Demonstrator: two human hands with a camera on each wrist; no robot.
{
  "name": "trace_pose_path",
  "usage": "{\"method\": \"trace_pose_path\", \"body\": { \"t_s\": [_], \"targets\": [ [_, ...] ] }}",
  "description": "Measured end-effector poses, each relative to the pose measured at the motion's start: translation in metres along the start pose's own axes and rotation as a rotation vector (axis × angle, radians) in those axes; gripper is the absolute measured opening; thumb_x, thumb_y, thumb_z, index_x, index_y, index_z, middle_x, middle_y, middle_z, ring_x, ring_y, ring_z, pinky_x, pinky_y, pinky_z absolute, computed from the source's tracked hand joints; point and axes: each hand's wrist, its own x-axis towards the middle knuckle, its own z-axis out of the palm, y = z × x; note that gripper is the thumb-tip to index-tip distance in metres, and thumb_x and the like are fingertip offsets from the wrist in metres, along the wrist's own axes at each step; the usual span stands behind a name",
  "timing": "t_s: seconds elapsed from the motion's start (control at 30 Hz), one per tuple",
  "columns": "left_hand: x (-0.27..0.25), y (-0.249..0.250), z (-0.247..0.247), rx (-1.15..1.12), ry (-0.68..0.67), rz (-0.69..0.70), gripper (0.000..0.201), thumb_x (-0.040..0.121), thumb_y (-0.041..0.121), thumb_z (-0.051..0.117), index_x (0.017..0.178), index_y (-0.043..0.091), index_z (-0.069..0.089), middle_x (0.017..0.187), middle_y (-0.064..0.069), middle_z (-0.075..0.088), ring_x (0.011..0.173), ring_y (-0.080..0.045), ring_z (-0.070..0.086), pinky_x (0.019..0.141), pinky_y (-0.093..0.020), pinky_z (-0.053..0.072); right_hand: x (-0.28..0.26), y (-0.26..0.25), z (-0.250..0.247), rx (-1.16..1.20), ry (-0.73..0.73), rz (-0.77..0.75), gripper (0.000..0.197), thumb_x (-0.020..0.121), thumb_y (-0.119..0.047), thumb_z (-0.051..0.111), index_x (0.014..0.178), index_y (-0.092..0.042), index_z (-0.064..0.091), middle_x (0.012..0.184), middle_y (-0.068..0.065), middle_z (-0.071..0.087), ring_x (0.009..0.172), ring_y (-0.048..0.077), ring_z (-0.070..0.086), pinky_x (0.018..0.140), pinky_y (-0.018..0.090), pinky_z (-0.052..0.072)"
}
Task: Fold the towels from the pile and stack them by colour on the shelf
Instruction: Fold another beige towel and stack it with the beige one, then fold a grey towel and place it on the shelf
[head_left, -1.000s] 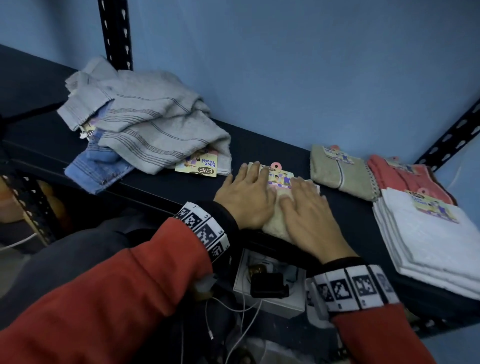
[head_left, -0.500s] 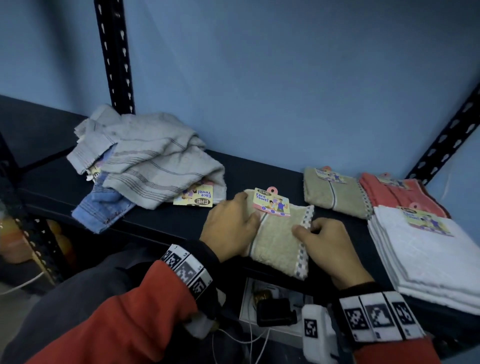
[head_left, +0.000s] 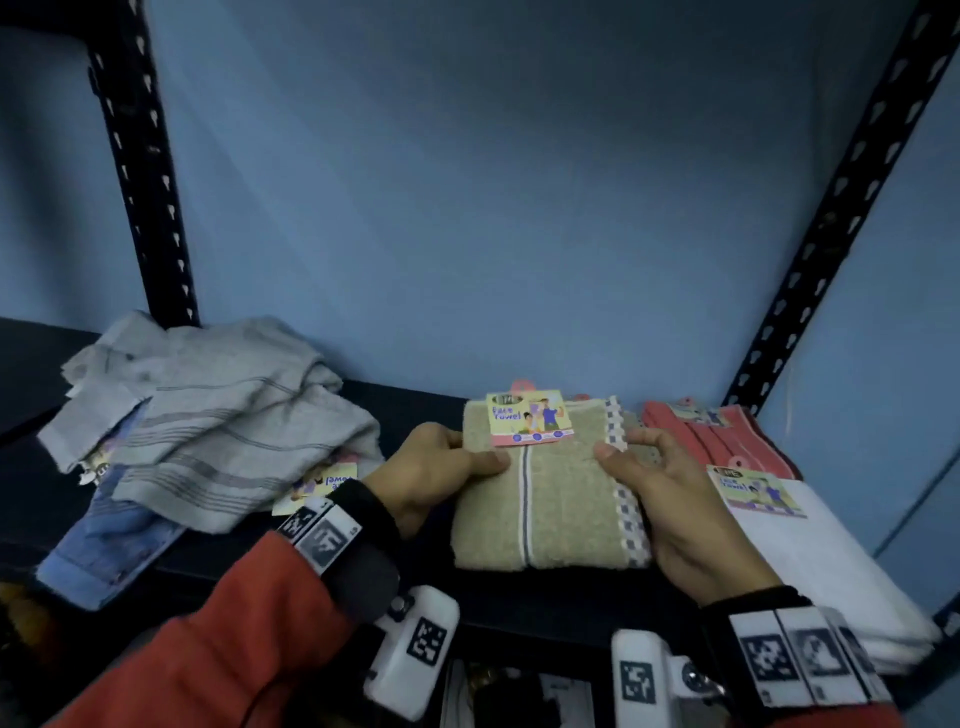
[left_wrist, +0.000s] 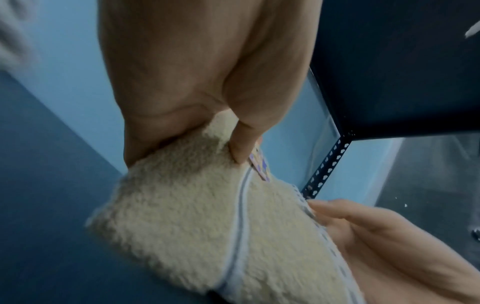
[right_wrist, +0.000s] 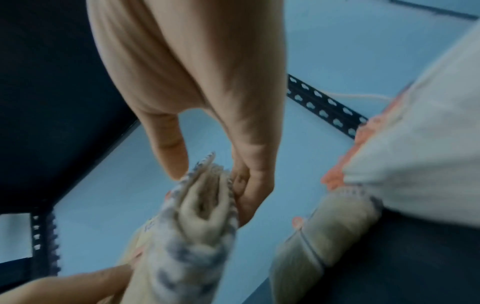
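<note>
Two hands hold one folded beige towel (head_left: 550, 499) above the dark shelf (head_left: 426, 410). The left hand (head_left: 431, 467) grips the towel's left side: its thumb lies on top and its other fingers curl under. The right hand (head_left: 670, 499) pinches the towel's right side, the one with the checked border, with the thumb on top and the fingers tucked below. From the right wrist view you can see the folded layers squeezed between thumb and fingers (right_wrist: 249, 185). A paper tag (head_left: 530, 418) that says "Face Towel" sits on the far end of the beige towel.

Behind the beige towel, mostly hidden, lies another folded beige towel (right_wrist: 324, 232) on the shelf. To the right of the held towel is a folded pink towel stack (head_left: 717, 436). In front of the pink stack is a white towel stack (head_left: 810, 566) with its own tag.

Left of the held towel is the messy pile: a grey striped towel (head_left: 218, 415) lies on top of a blue towel (head_left: 109, 551). A blue wall (head_left: 493, 208) stands behind the shelf, with black metal posts (head_left: 140, 171) at each side.
</note>
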Motion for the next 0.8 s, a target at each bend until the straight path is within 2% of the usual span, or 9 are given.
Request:
{"method": "trace_pose_path", "body": {
  "t_s": [0.1, 0.17, 0.2, 0.27, 0.4, 0.5, 0.6, 0.7, 0.8],
  "targets": [
    [0.029, 0.018, 0.012, 0.092, -0.078, 0.120, 0.044, 0.092, 0.030, 0.072, 0.133, 0.015, 0.061, 0.124, 0.003, 0.071, 0.112, -0.013, 0.068, 0.097, -0.034, 0.055, 0.019, -0.027, -0.016, -0.069, -0.091, 0.034, 0.045, 0.091, 0.005, 0.064, 0.127, -0.016, 0.048, 0.105, 0.012, 0.076, 0.097, 0.031, 0.071, 0.088, 0.052, 0.055],
    [0.053, 0.031, 0.025, 0.162, -0.080, 0.132, 0.063, 0.086, 0.039, 0.075, 0.137, 0.013, 0.049, 0.130, 0.000, 0.065, 0.115, -0.016, 0.064, 0.101, -0.041, 0.053, 0.042, -0.039, -0.025, -0.173, -0.087, 0.062, 0.052, 0.090, 0.011, 0.061, 0.131, -0.017, 0.045, 0.104, 0.017, 0.075, 0.093, 0.035, 0.068, 0.090, 0.055, 0.051],
    [0.065, 0.037, 0.033, 0.188, -0.044, 0.126, 0.067, 0.086, 0.036, 0.076, 0.137, 0.010, 0.042, 0.130, -0.003, 0.062, 0.116, -0.019, 0.062, 0.102, -0.043, 0.052, 0.059, -0.042, -0.031, -0.228, -0.060, 0.069, 0.053, 0.090, 0.011, 0.061, 0.133, -0.016, 0.044, 0.101, 0.018, 0.072, 0.087, 0.033, 0.067, 0.086, 0.054, 0.053],
    [0.090, 0.044, 0.049, 0.205, 0.005, 0.145, 0.071, 0.087, 0.027, 0.077, 0.141, 0.013, 0.033, 0.129, -0.009, 0.060, 0.117, -0.027, 0.061, 0.104, -0.047, 0.050, 0.095, -0.043, -0.042, -0.384, 0.017, 0.066, 0.056, 0.089, 0.006, 0.065, 0.135, -0.016, 0.042, 0.095, 0.015, 0.066, 0.074, 0.027, 0.064, 0.071, 0.040, 0.055],
    [0.135, 0.038, 0.071, 0.318, -0.028, 0.176, 0.096, 0.071, 0.032, 0.075, 0.154, 0.026, 0.027, 0.142, -0.012, 0.055, 0.126, -0.032, 0.058, 0.109, -0.046, 0.046, 0.158, -0.030, -0.060, -0.869, 0.025, 0.025, 0.068, 0.085, -0.006, 0.072, 0.142, -0.013, 0.035, 0.107, 0.013, 0.063, 0.084, 0.026, 0.062, 0.073, 0.033, 0.050],
    [0.149, 0.032, 0.087, 0.517, -0.075, 0.110, 0.079, 0.087, 0.021, 0.074, 0.152, 0.012, 0.031, 0.145, -0.013, 0.051, 0.131, -0.033, 0.053, 0.110, -0.040, 0.043, 0.181, -0.017, -0.065, -1.042, -0.001, 0.053, 0.067, 0.088, -0.004, 0.066, 0.145, -0.009, 0.032, 0.113, 0.012, 0.053, 0.095, 0.024, 0.055, 0.076, 0.027, 0.040],
    [0.162, 0.027, 0.094, 0.640, -0.055, 0.073, 0.072, 0.091, 0.024, 0.072, 0.150, 0.007, 0.034, 0.147, -0.015, 0.048, 0.132, -0.033, 0.051, 0.109, -0.039, 0.042, 0.191, -0.008, -0.068, -1.085, 0.000, 0.080, 0.056, 0.087, -0.004, 0.065, 0.137, -0.006, 0.041, 0.125, 0.016, 0.055, 0.102, 0.026, 0.054, 0.079, 0.026, 0.037],
    [0.170, 0.025, 0.092, 0.632, -0.026, 0.077, 0.075, 0.092, 0.024, 0.072, 0.154, 0.012, 0.032, 0.146, -0.015, 0.050, 0.132, -0.033, 0.052, 0.109, -0.037, 0.042, 0.192, -0.002, -0.069, -1.131, -0.011, 0.077, 0.046, 0.086, -0.005, 0.069, 0.126, -0.006, 0.048, 0.119, 0.013, 0.055, 0.098, 0.024, 0.051, 0.077, 0.026, 0.037],
    [0.173, 0.021, 0.090, 0.550, 0.001, 0.114, 0.086, 0.090, 0.019, 0.073, 0.160, 0.024, 0.023, 0.153, -0.012, 0.045, 0.138, -0.030, 0.048, 0.112, -0.035, 0.040, 0.190, -0.004, -0.070, -1.083, 0.043, 0.033, 0.054, 0.084, -0.004, 0.072, 0.132, -0.007, 0.047, 0.127, 0.013, 0.052, 0.110, 0.029, 0.055, 0.084, 0.028, 0.042]
  ]
}}
